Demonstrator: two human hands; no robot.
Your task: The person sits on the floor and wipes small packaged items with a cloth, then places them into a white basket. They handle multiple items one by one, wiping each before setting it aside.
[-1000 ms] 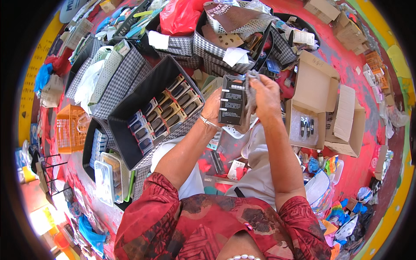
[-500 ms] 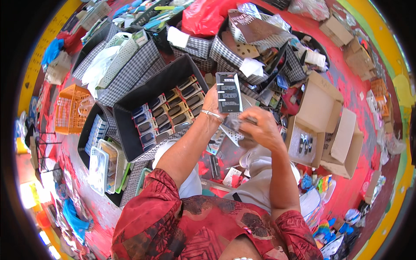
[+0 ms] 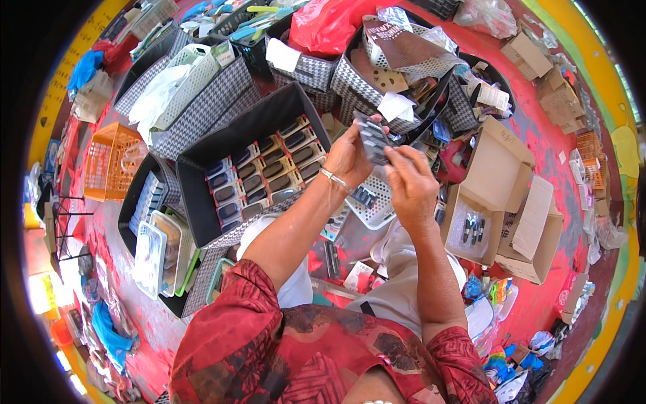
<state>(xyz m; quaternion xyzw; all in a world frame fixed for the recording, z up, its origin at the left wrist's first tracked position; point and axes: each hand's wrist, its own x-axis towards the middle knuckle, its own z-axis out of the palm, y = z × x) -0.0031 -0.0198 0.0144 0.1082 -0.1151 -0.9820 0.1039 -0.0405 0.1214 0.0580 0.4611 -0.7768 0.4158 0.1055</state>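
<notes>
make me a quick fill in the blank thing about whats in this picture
The left hand, gripping a dark package, has a silver bracelet round its ___.
An open cardboard box holding slim dark items sits to the person's ___.
The large basket farthest left is coloured ___.

Missing words: wrist; right; orange

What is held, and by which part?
A dark flat package: the left hand grips its left side; the right hand is at its lower end.
</notes>
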